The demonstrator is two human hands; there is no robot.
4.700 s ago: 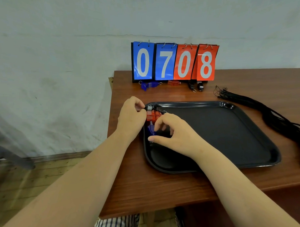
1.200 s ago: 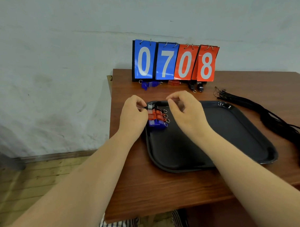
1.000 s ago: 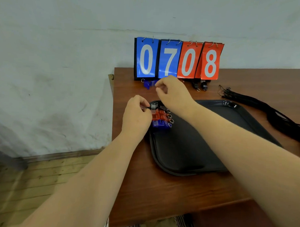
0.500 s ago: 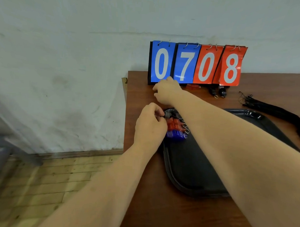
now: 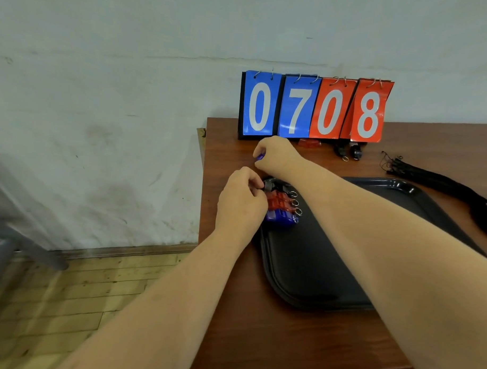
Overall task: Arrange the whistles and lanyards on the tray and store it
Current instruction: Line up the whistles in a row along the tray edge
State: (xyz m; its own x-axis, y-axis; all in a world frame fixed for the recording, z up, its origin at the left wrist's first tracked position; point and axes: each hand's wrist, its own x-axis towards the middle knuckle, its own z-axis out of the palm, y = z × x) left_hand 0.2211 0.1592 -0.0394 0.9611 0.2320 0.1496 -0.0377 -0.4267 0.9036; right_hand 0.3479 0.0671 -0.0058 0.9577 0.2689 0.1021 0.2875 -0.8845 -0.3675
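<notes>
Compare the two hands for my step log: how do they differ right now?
The left hand is at the tray's far-left corner; the right hand is off the tray, in front of the scoreboard. The left hand pinches the black whistle heading the row of whistles; the right hand curls round a blue whistle, mostly hidden. Both hold one whistle with curled fingers.

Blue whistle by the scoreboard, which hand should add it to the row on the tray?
Right. The right hand grips the blue whistle, while the left hand holds the row of whistles on the tray.
</notes>
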